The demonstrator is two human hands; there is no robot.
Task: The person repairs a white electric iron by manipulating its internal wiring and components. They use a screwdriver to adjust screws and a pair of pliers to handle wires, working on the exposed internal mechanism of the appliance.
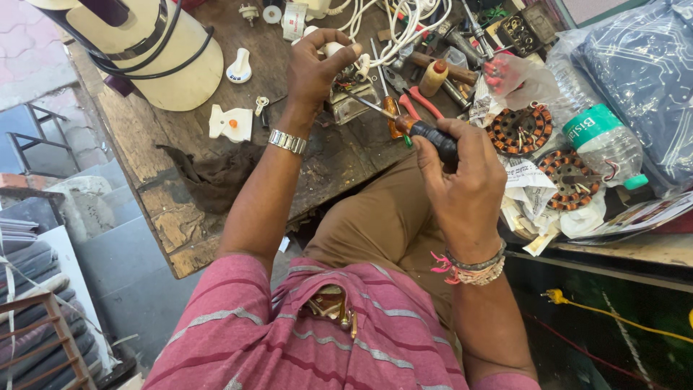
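My right hand (462,184) grips a screwdriver (422,130) by its black and orange handle; its thin metal shaft runs up and left to a small electrical part (346,72) with coloured wires. My left hand (314,68), with a metal watch on the wrist, pinches the white end of that part between thumb and fingers above the worn wooden workbench (180,231). A small metal box (351,105) lies just under the part.
A cream appliance body (155,54) wrapped in black cable stands at the bench's back left. White plastic pieces (231,123), a dark rag (216,177), pliers with red handles (419,97), white wires, copper-wound stators (520,130) and a plastic bottle (595,133) crowd the bench.
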